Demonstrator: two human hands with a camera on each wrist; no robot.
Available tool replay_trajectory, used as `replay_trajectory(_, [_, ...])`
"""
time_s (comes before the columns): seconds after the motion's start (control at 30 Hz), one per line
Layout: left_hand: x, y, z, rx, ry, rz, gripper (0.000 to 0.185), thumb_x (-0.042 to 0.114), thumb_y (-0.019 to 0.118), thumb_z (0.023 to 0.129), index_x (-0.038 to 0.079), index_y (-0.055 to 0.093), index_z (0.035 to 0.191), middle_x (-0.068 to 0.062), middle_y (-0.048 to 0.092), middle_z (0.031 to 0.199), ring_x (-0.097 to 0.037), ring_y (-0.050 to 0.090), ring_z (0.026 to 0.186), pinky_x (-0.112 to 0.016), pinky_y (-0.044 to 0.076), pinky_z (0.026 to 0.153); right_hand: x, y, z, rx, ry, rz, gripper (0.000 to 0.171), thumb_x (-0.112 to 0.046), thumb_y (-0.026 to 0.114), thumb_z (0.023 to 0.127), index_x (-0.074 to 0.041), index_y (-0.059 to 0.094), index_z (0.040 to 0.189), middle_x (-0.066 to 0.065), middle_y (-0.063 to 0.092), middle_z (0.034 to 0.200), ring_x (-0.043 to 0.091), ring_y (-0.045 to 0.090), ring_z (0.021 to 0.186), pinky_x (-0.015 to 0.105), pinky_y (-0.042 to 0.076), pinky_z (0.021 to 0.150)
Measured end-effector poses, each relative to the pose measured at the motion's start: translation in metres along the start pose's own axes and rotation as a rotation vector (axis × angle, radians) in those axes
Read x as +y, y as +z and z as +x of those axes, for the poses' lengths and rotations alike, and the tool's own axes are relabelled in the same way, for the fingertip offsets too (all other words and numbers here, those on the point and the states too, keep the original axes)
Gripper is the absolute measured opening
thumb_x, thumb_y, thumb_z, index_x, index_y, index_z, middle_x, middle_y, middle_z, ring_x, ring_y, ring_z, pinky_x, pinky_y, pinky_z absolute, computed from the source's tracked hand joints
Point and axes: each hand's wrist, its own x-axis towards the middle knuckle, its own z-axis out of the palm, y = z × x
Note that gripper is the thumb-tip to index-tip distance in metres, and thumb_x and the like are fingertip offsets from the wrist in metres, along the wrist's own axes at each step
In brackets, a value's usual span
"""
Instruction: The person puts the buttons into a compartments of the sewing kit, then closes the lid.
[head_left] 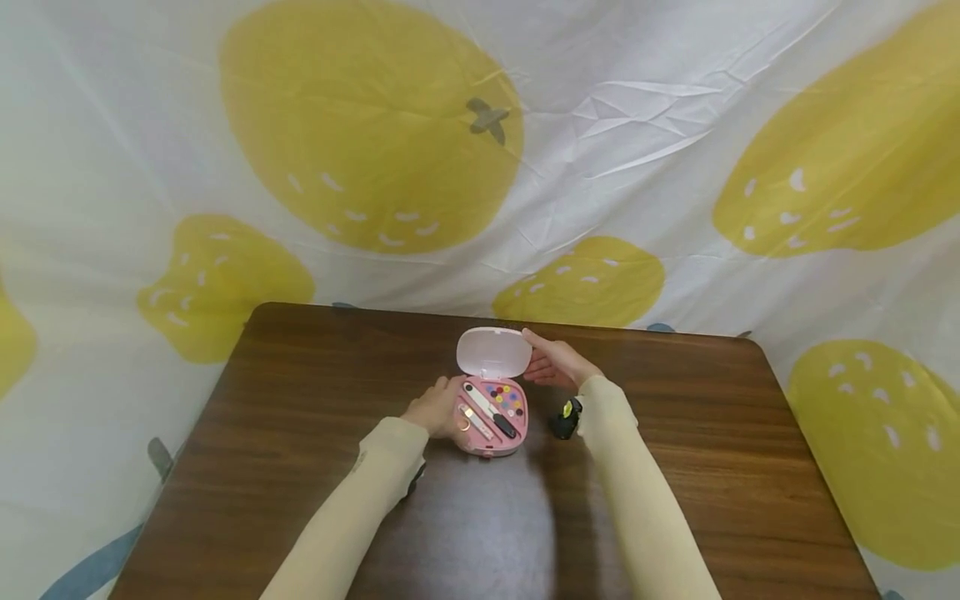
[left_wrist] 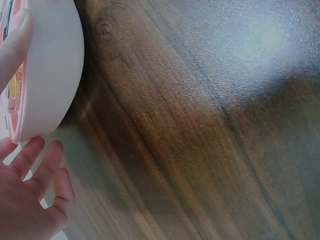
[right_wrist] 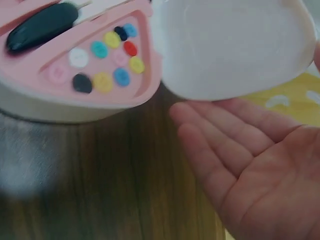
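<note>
A pink and white sewing kit box (head_left: 491, 451) stands on the table with its whitish lid (head_left: 491, 352) raised at the back. Inside lie several colourful buttons (right_wrist: 120, 76), a slim tool with a black handle (right_wrist: 42, 27) and a slender pale item (head_left: 476, 422) of unclear kind. My left hand (head_left: 435, 406) holds the box's left side, thumb over the rim and fingertips against the outer wall (left_wrist: 55, 60). At the lid's right edge is my right hand (head_left: 555, 362), its fingers straight, the palm showing and the thumb against the edge.
The brown wooden table (head_left: 675, 450) has its far edge close to a white cloth (head_left: 600, 167) printed with yellow fruit. A black wrist device (head_left: 566, 419) sits by the right sleeve.
</note>
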Motion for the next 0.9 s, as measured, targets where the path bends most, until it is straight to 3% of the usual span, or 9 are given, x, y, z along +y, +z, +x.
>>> replay_trajectory(0.17, [-0.003,0.001,0.000,0.003,0.018,-0.020,0.107,0.031,0.088,0.051,0.016,0.029,0.139,-0.011,0.041,0.125,-0.027,0.044,0.111,-0.049,0.038,0.092,0.001,0.005,-0.015,-0.003,-0.044,0.014,0.068,-0.050,0.046,0.089,0.012,0.048,0.116,0.025,0.058,0.106,0.035,0.056,0.105,0.047,0.035,0.098])
replay_trajectory(0.37, [-0.008,0.003,-0.001,0.038,0.069,-0.068,0.108,0.033,0.089,0.047,0.015,0.033,0.138,-0.009,0.043,0.119,-0.025,0.046,0.107,-0.047,0.040,0.091,0.006,0.009,-0.022,-0.009,-0.113,-0.017,0.062,-0.040,0.046,0.092,0.015,0.043,0.122,0.034,0.047,0.121,0.041,0.048,0.114,0.047,0.034,0.099])
replay_trajectory(0.57, [-0.014,0.009,-0.002,0.064,0.084,-0.093,0.110,0.041,0.088,0.047,0.012,0.032,0.138,-0.008,0.042,0.121,-0.024,0.046,0.111,-0.044,0.039,0.095,0.015,0.011,-0.028,-0.027,-0.205,-0.077,0.058,-0.031,0.052,0.091,0.015,0.042,0.124,0.031,0.048,0.124,0.038,0.047,0.116,0.044,0.036,0.097])
replay_trajectory(0.77, [-0.020,0.011,-0.002,0.086,0.137,-0.127,0.110,0.041,0.088,0.047,0.007,0.032,0.136,-0.008,0.042,0.119,-0.025,0.047,0.111,-0.043,0.038,0.095,0.029,0.011,-0.033,0.023,-0.314,-0.278,0.048,-0.026,0.058,0.088,0.007,0.052,0.122,0.021,0.057,0.118,0.028,0.055,0.108,0.038,0.044,0.090])
replay_trajectory(0.9, [-0.024,0.013,-0.001,0.091,0.162,-0.143,0.111,0.042,0.087,0.048,0.008,0.031,0.137,-0.008,0.042,0.121,-0.025,0.046,0.113,-0.043,0.037,0.096,0.040,0.012,-0.036,0.025,-0.368,-0.310,0.048,-0.021,0.063,0.085,0.007,0.052,0.123,0.021,0.057,0.118,0.026,0.055,0.108,0.037,0.044,0.090])
